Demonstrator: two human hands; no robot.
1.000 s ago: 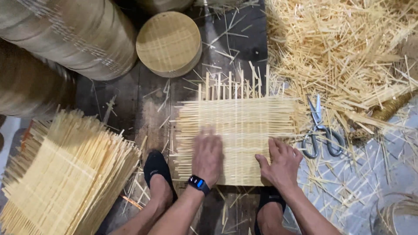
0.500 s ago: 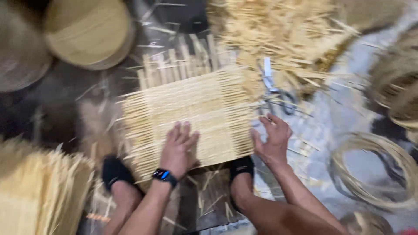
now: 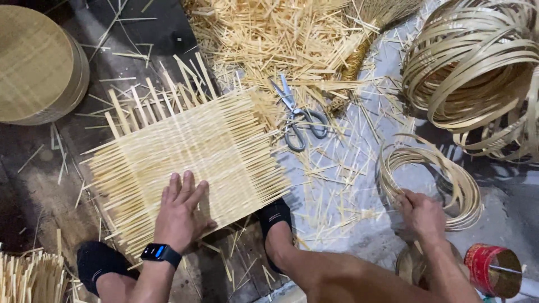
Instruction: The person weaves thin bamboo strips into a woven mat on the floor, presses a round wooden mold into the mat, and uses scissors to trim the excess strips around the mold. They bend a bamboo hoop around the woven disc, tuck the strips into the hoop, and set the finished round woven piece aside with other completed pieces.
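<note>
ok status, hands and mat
Left hand flat on woven mat, fingers spread. Right hand gripping bamboo hoop. Scissors lie beside mat, apart.

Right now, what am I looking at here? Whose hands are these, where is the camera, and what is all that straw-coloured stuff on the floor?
This is no machine: a person works with bare hands, and the camera sits on their head, looking down. The left hand, wearing a black wrist device, presses flat on a square pale woven mat of thin bamboo strips. The right hand grips a small coiled hoop of bamboo strip. Between them lie metal scissors among loose pale offcuts. A larger bundle of hoops sits top right, a round woven lid or basket top left, and a red cylindrical can bottom right.
</note>
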